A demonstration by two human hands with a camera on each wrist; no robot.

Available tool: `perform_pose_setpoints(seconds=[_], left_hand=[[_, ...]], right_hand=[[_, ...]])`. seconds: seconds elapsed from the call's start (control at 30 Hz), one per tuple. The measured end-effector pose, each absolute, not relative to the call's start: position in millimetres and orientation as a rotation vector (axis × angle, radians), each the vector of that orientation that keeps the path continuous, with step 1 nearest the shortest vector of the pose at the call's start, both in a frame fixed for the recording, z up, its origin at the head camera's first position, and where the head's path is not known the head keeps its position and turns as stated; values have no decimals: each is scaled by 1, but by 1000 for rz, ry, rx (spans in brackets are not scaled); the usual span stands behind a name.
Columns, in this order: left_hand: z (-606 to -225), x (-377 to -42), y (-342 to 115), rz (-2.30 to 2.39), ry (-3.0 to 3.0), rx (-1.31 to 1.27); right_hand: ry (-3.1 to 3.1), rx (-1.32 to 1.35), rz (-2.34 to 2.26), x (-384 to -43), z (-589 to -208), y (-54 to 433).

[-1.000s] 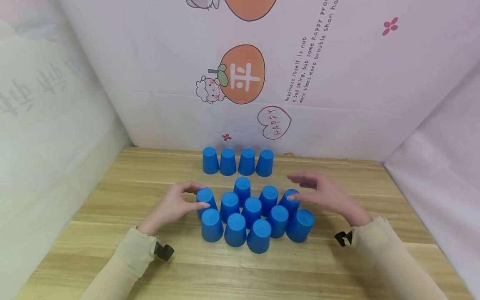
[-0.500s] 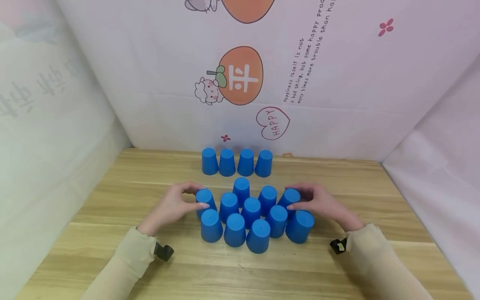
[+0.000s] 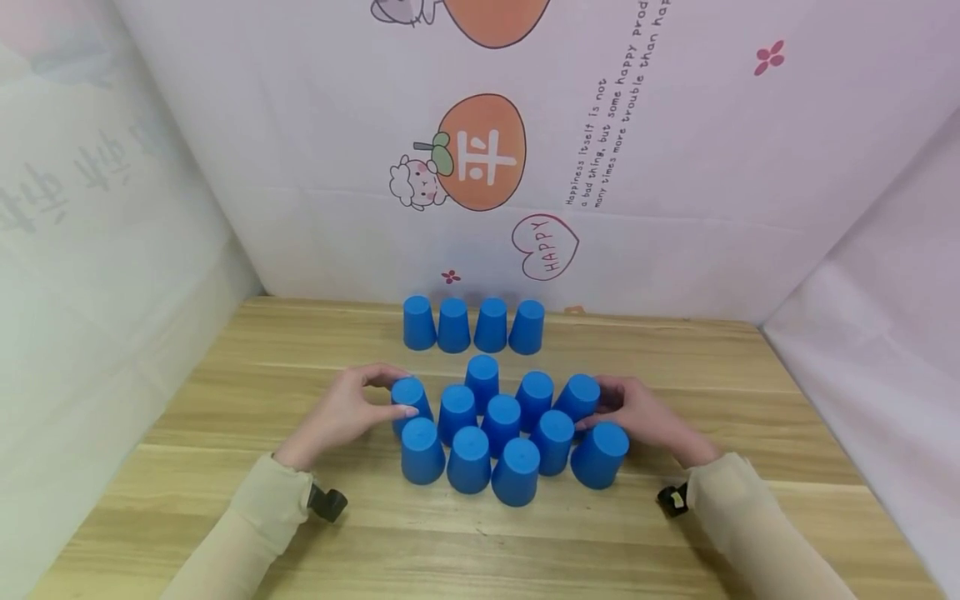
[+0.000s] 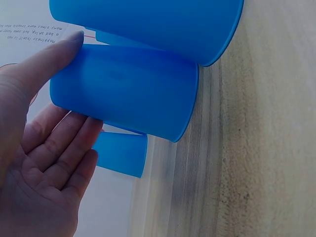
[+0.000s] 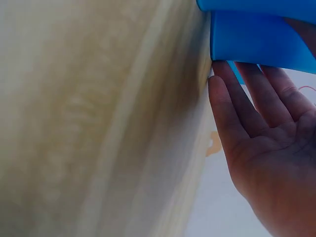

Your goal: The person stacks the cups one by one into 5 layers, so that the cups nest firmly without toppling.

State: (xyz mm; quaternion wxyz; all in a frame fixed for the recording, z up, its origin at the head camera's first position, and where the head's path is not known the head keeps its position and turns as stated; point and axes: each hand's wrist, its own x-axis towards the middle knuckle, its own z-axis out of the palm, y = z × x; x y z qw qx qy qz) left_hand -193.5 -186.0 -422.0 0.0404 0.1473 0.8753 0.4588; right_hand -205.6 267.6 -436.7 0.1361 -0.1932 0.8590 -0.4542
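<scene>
An upside-down blue plastic cup (image 3: 409,396) at the left end of the cluster sits between the thumb and fingers of my left hand (image 3: 348,408). In the left wrist view, the left thumb lies along one side of this cup (image 4: 123,89) and the fingertips touch the opposite side. My right hand (image 3: 637,412) grips another upside-down cup (image 3: 581,393) at the cluster's right, its thumb partly hidden behind a nearer cup (image 3: 600,454). The right wrist view has the right fingers (image 5: 266,94) against that cup's side, low by the tabletop.
Several more upside-down blue cups (image 3: 502,421) stand close together between the hands. Behind them, a row of blue cups (image 3: 453,325) lines the back of the wooden table (image 3: 420,550). A printed white cloth (image 3: 337,242) rises at the table's back edge.
My right hand has come left and down from beside the right cup and now holds it low on its side. The left hand keeps its place on the left cup.
</scene>
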Motion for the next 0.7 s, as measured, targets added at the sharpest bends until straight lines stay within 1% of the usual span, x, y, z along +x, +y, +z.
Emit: perform_pose_setpoints(seconds=[0.2, 0.3, 0.7], left_hand=[[-423, -193, -187, 1409, 2685, 458], [-422, -193, -187, 1406, 2690, 465], [-421, -194, -187, 1396, 2695, 497]], right_hand=[[2569, -610, -1384, -218, -433, 274], [2622, -592, -1393, -228, -430, 277], [2748, -322, -1219, -273, -428, 276]])
